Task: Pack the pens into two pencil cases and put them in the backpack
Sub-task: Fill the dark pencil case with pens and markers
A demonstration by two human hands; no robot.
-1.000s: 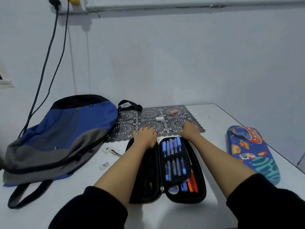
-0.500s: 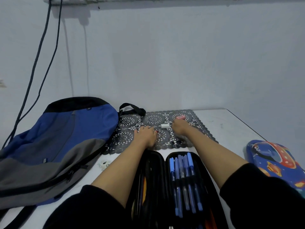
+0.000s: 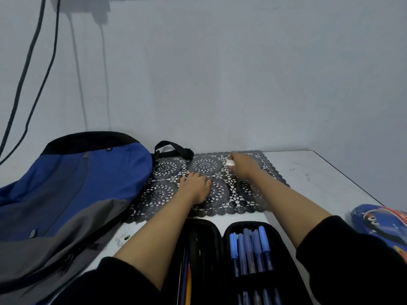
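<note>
A black pencil case (image 3: 220, 236) lies open at the near edge, with several blue pens (image 3: 251, 247) strapped in its right half and a few pencils (image 3: 187, 276) in its left half. My right hand (image 3: 245, 167) reaches over the black lace mat (image 3: 275, 186) and pinches a small white eraser (image 3: 230, 162) at its fingertips. My left hand (image 3: 196, 188) rests flat on the mat, holding nothing. A blue and grey backpack (image 3: 72, 194) lies on the left. A second, colourful pencil case (image 3: 381, 225) lies shut at the right edge.
The white table (image 3: 319, 179) ends at a wall behind and at an edge on the right. The backpack's black carry loop (image 3: 174, 148) lies on the mat's far left corner. Dark cables (image 3: 28, 73) hang down the wall at left. Small scraps (image 3: 123, 238) lie by the backpack.
My right hand moved from the open case out over the mat and took hold of the white eraser. The left hand slid onto the mat. The view tilted up and forward.
</note>
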